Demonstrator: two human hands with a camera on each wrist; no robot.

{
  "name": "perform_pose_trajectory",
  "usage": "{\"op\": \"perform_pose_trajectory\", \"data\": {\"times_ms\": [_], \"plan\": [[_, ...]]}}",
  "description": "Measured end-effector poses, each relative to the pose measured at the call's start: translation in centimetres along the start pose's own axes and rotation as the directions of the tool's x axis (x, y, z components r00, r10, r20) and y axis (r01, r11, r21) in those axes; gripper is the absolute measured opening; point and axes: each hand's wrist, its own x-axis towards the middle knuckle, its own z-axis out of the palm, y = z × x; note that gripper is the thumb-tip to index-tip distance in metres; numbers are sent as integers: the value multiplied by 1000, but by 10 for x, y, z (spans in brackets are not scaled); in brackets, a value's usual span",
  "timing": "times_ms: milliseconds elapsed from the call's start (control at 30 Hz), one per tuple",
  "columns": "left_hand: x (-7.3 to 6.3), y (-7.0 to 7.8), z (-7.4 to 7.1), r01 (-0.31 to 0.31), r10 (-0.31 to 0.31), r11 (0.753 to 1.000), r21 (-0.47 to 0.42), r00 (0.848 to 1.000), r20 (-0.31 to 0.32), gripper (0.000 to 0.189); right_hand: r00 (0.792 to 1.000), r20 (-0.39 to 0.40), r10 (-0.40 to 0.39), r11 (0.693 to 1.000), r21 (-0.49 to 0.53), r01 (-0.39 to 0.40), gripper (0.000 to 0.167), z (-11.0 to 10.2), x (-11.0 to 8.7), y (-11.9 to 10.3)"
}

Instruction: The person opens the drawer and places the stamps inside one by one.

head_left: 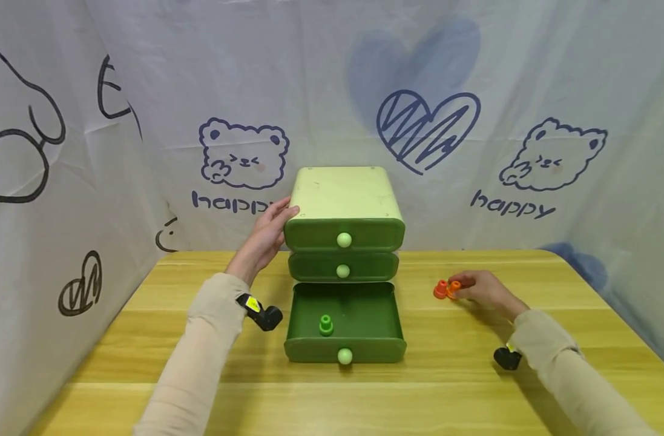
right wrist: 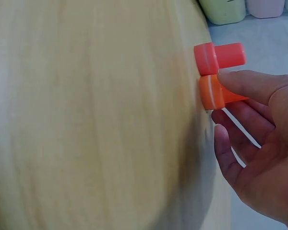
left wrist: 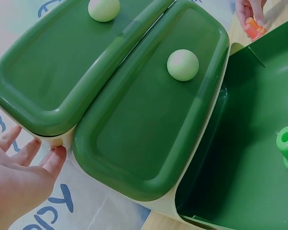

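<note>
A small cabinet (head_left: 342, 192) with a pale top and green drawers stands in the middle of the table. My left hand (head_left: 262, 241) rests against its left side, fingers lightly bent with the tips at the upper edge. The bottom drawer (head_left: 372, 351) is pulled out, and a green stepped plastic peg (head_left: 325, 327) stands upright in it. To the right of the cabinet, my right hand (head_left: 489, 292) pinches an orange peg (right wrist: 212, 93) between thumb and fingers. A red peg (right wrist: 230, 55) of the same shape stands right beside the orange one on the table.
The upper drawer (head_left: 372, 236) and middle drawer (head_left: 372, 266) are closed, each with a round pale knob. A printed white cloth (head_left: 332, 72) hangs behind and at both sides of the wooden table (head_left: 451, 387). Pastel objects (right wrist: 223, 10) show at the top of the right wrist view.
</note>
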Motion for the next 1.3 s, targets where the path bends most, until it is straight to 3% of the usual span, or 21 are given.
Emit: {"op": "perform_pose_trajectory", "data": {"times_ms": [500,967,1300], "plan": [[0,-2,-4,-10,10,1000,-11,1000,-2,67,999,-38,5,1000,0,-5,38,-1,0,-1],[1,-1,-1,-8,8,1000,-3,1000,17,67,995,-93,-22,1000,-13,21,45,-21,-2,-14],[0,-3,-2,-12,13,1000,-4,1000,12,68,996,-65,-67,998,7,68,52,-17,-6,-43]]}}
